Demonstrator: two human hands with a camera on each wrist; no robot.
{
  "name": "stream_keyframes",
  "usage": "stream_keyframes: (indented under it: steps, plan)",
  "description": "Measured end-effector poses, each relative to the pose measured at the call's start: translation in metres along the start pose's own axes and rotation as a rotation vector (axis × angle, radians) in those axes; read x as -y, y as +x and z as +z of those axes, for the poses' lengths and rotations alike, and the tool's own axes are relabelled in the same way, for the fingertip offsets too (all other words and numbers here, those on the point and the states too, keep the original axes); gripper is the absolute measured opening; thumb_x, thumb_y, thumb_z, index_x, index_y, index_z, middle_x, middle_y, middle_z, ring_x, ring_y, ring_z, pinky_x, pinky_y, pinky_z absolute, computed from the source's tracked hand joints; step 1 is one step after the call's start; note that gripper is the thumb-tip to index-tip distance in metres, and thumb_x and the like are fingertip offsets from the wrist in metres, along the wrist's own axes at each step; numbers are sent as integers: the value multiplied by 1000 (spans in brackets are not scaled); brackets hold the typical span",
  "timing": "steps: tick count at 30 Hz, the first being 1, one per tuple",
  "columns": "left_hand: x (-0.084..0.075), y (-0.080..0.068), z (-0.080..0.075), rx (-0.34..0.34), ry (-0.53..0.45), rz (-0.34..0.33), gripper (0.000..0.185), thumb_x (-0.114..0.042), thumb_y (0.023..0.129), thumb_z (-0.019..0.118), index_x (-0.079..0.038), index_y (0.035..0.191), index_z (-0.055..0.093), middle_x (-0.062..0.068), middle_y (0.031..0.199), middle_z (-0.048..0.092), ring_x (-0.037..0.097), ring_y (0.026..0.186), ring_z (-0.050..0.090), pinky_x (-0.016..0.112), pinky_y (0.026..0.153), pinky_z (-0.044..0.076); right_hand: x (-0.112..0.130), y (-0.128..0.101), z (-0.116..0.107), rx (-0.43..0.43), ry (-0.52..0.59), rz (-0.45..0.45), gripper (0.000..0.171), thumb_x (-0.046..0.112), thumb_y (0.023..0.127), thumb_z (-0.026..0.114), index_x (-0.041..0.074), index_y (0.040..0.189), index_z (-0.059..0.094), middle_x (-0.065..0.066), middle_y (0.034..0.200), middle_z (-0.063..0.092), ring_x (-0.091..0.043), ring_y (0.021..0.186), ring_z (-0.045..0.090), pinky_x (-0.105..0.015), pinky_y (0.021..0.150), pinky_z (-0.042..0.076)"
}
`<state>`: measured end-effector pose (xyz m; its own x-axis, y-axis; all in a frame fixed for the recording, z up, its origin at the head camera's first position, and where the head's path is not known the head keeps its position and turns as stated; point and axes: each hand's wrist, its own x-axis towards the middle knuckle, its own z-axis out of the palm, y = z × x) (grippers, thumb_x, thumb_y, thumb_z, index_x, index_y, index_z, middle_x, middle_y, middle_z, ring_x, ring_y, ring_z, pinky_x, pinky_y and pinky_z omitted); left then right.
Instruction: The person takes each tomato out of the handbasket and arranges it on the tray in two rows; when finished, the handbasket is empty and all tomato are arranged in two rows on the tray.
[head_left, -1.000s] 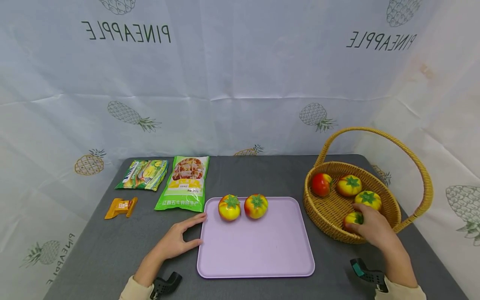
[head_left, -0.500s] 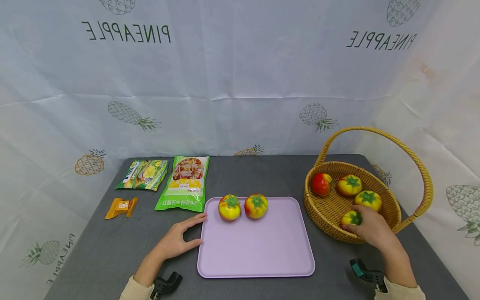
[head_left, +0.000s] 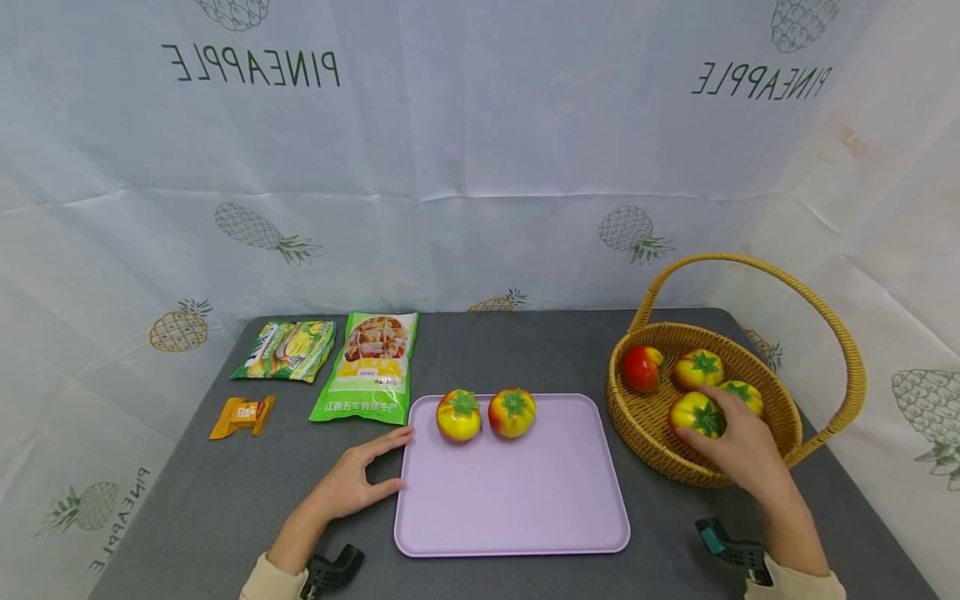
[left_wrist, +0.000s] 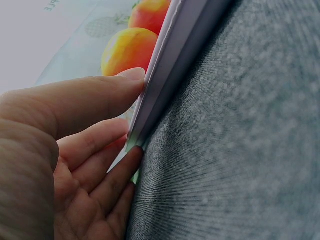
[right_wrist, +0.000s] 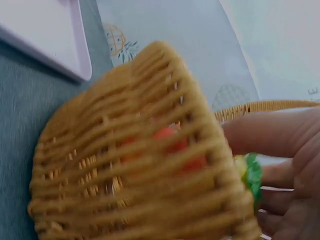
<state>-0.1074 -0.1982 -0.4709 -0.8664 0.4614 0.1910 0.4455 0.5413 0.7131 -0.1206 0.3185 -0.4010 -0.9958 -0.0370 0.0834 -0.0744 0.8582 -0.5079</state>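
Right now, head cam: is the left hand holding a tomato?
No, the left hand lies flat on the table against the tray edge, holding nothing.

The backdrop cloth (head_left: 480,150) reads "PINEAPPLE" mirrored, 2 times large; the green packet (head_left: 370,367) bears Chinese characters.

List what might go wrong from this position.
The right hand holds a yellow-red toy tomato low inside the woven wicker basket; lifting out, it might catch the rim or the arched handle. The left hand only touches the lilac plastic tray, which might slide.
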Motion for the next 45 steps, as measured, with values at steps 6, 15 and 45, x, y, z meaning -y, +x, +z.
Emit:
stream_keyframes:
  steps: [6, 15, 45]
  plan:
    - [-7, 0, -3, 4, -3, -4, 55, -12, 80, 74, -1, 131, 56, 16, 138, 52, 34, 127, 48, 28, 103, 41, 15, 4, 7, -117, 132, -97, 71, 26, 82, 74, 4, 140, 41, -26, 134, 45, -38, 105, 47, -34, 76, 45]
    - [-11, 1, -5, 8, 6, -18, 55, -11, 79, 75, -1, 130, 56, 15, 138, 52, 35, 127, 48, 31, 102, 43, 40, 13, 25, -159, 250, -179, 68, 21, 80, 76, 14, 140, 45, -12, 135, 48, -1, 102, 42, -12, 78, 40]
    - [28, -2, 8, -4, 21, -11, 59, -31, 82, 74, -18, 136, 54, -2, 143, 49, 13, 132, 45, 37, 104, 42, 97, 51, 98, 210, 177, -280, 73, 23, 78, 78, 1, 138, 44, -18, 138, 48, -34, 120, 51, -52, 100, 43]
